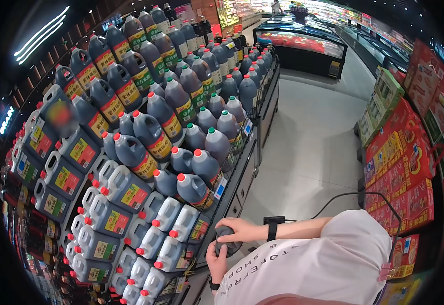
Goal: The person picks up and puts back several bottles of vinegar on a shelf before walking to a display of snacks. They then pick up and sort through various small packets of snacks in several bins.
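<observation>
Supermarket aisle, pale floor [308, 147]: at the wire shelf's [233, 189] front edge, left hand [217, 264] and right hand [241, 230] both clasp a dark grey rounded object [226, 240]; just beyond stand white red-capped plastic jugs [173, 223], then dark brown jugs [150, 134], with glass-topped freezer cabinets [303, 48] far off

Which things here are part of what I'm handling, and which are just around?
In hand: dark jug, gripped by left hand and right hand.
Lying about: shelved brown jugs, white jugs, red cartons, chest freezer.
</observation>
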The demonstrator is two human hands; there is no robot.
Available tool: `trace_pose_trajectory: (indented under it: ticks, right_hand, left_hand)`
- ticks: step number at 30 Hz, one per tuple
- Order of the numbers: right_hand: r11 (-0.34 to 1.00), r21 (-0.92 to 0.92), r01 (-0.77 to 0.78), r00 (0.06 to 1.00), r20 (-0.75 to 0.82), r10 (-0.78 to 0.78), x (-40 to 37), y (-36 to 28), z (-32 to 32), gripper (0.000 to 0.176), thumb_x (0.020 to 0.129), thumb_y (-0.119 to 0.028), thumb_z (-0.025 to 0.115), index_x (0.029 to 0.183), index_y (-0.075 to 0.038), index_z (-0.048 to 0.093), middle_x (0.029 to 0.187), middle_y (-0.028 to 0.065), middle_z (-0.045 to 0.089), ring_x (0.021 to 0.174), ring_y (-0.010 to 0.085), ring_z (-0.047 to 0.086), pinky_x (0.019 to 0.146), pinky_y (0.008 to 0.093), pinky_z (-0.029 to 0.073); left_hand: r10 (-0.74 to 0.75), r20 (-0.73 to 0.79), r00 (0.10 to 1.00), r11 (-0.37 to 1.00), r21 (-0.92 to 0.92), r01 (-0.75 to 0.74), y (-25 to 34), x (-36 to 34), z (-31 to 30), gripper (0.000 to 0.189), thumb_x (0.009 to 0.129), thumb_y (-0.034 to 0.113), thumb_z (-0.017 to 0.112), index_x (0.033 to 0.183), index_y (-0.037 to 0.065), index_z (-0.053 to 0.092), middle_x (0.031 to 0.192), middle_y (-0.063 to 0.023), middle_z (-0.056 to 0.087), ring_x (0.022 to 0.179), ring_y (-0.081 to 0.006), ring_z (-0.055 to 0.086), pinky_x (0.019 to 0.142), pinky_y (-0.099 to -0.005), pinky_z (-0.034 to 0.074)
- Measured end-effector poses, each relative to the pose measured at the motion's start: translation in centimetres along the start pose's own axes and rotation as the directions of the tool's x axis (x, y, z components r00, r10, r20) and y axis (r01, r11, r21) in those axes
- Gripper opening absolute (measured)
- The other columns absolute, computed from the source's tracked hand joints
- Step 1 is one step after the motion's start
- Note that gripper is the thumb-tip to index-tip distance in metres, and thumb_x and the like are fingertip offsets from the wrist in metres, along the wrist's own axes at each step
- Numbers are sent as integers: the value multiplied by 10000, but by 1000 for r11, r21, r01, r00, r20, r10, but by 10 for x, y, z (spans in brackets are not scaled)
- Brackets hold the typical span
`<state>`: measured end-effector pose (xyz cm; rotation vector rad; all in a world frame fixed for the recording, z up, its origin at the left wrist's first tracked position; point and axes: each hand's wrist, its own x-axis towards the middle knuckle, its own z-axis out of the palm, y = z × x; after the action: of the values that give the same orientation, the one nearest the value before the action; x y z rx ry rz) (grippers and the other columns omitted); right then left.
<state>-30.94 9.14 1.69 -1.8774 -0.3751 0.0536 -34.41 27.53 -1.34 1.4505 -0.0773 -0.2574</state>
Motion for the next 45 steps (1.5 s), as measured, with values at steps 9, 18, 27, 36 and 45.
trace_pose_trajectory:
  ticks: [9,18,27,36,45]
  right_hand:
    - [936,275,-220,971,-32,237,-36,56,-90,440,813,-254,765,1123,-9,572,946,48,632,883,95,556,772,255,466]
    - [920,256,-296,902,-241,358,-78,93,-231,408,742,-279,820,1013,-51,619,665,-29,502,618,48,443,536,242,363]
    - [960,32,-278,755,-611,239,-135,130,-319,462,704,-258,818,1081,-57,641,1027,69,589,886,162,583,743,293,472]
    - [915,314,-254,750,-533,391,-118,168,-357,244,806,-99,701,1016,13,648,777,35,599,711,113,562,655,256,463]
    - [876,400,-268,498,-721,482,-78,210,-458,217,937,-218,486,890,-23,567,826,7,554,781,102,486,720,273,413]
  left_hand:
    - [66,-102,993,995,75,-58,23,48,84,150,898,91,642,1006,-2,596,880,-17,604,806,-72,532,731,-231,440]
    - [352,60,934,831,440,-341,12,123,212,173,951,156,575,898,-7,593,827,-20,563,794,-110,511,711,-259,413]
    - [114,211,971,970,187,-154,11,190,341,208,951,177,590,834,6,568,712,7,460,708,-61,416,633,-236,369]
    - [4,493,870,1000,-4,-2,-15,255,414,141,926,147,620,917,23,553,882,-2,572,809,-57,494,738,-223,424]
    - [-46,543,838,995,100,-10,-15,374,464,138,915,71,617,1030,20,560,934,11,575,858,-52,537,749,-206,451]
